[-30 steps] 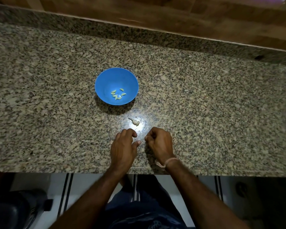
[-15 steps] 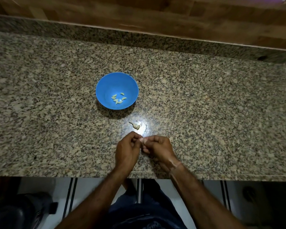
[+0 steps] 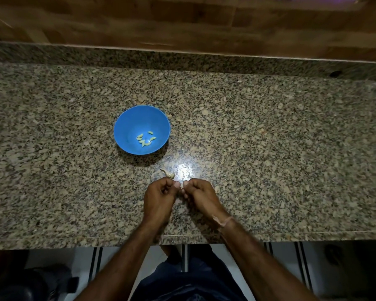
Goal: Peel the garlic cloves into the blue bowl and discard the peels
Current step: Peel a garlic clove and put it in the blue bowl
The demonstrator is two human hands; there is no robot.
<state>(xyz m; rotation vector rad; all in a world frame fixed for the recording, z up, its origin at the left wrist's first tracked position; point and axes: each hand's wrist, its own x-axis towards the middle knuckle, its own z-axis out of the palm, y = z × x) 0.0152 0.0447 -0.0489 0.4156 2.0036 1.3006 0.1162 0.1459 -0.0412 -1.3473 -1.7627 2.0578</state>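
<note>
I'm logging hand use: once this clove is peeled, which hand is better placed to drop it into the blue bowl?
Probably the left hand: the round blue plastic bowl sits ahead and to the left, on its side. The right hand would have to cross over it.

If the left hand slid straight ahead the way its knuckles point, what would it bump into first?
Probably the garlic piece lying just beyond the left hand on the counter; the blue bowl comes next. Depth is unclear.
</note>
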